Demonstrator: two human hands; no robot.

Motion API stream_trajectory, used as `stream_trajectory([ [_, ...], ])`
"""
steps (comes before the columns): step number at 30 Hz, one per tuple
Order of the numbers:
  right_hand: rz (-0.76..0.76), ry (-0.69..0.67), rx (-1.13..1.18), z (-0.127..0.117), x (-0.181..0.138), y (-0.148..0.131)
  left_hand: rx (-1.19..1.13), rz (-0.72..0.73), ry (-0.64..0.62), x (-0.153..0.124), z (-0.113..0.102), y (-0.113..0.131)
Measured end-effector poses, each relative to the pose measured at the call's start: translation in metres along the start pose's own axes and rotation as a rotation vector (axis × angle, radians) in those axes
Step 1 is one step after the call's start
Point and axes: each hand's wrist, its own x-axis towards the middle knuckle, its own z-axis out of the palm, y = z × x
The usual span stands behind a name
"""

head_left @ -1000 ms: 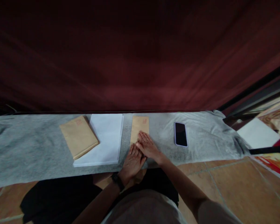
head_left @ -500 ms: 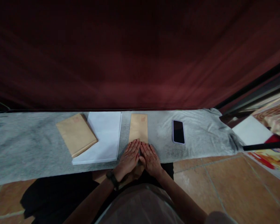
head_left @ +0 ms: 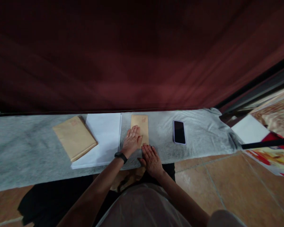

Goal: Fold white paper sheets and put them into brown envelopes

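Observation:
A tan paper envelope with a small reddish print near its top right corner lies flat in front of me. My left hand, a dark band on its wrist, rests with fingers extended on the envelope's left side. At the envelope's lower edge is my right hand, its fingers stretched out and its fingertips at that edge. Neither hand grasps anything. To the left, a stack of similar tan envelopes lies at an angle, partly over a stack of white paper.
A phone in a pale purple case lies to the right. Everything rests on a narrow ledge covered with grey cloth. Dark red fabric rises behind it. Tiled floor shows below the near edge.
My left hand has moved up the envelope, away from my right hand, which stays by the lower edge. The envelope's lower edge now shows between them. The view has shifted slightly.

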Motion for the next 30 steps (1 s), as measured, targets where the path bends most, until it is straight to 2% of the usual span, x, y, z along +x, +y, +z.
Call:
stream_trajectory([
  [6, 0.131, 0.042, -0.039, 0.002, -0.007, -0.006, -0.039, -0.08, 0.089, -0.007, 0.006, -0.014],
  [13, 0.157, 0.041, -0.028, 0.002, -0.007, -0.007, -0.042, -0.154, 0.106, -0.025, -0.003, -0.011],
  [16, 0.148, 0.031, -0.015, 0.002, -0.005, -0.006, -0.039, -0.093, 0.068, -0.044, -0.012, 0.004],
  [20, 0.107, 0.005, -0.019, 0.006, -0.002, -0.006, -0.012, 0.093, -0.039, -0.072, -0.016, 0.025],
  [23, 0.103, 0.026, -0.044, 0.009, -0.002, -0.006, 0.023, 0.096, -0.07, -0.08, -0.017, 0.031],
  [30, 0.078, 0.13, -0.108, 0.012, -0.003, -0.008, 0.053, 0.086, -0.104, -0.076, -0.023, 0.032],
])
